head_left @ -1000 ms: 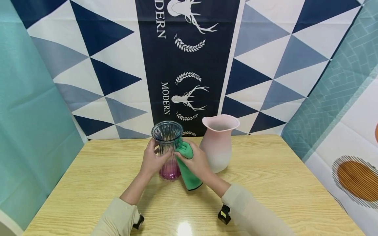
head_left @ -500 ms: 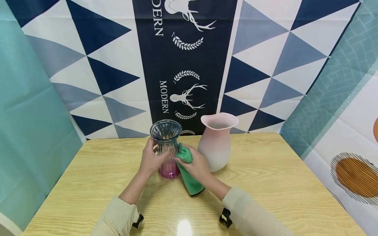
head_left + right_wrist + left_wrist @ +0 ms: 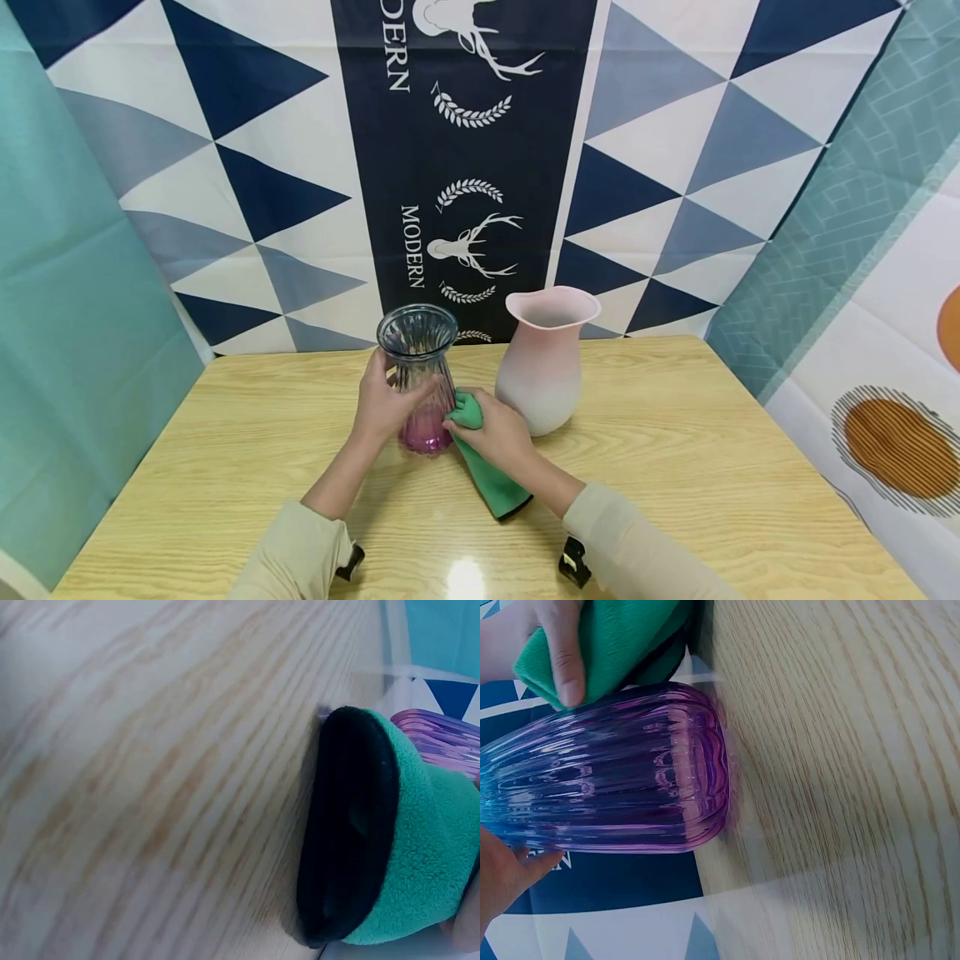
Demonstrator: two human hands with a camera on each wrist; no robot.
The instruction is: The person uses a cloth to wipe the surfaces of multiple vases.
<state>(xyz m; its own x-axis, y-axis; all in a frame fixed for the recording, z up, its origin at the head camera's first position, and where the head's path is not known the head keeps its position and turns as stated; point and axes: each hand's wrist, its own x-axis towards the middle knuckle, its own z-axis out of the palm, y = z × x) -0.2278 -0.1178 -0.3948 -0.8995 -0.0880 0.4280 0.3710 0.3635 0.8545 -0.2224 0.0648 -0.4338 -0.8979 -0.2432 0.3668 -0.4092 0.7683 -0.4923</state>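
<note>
Two grips (image 3: 381, 406) (image 3: 501, 429), two vases (image 3: 420, 365) (image 3: 542, 379), one cloth (image 3: 491, 479)

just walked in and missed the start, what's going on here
A person is handling a glass vase with a green cloth. The left hand holds the vase, rim up, with its pinkish base down at the wooden table. The right hand grips the cloth at the vase's side. A pink-and-white pitcher stands just beyond the right hand.
</note>
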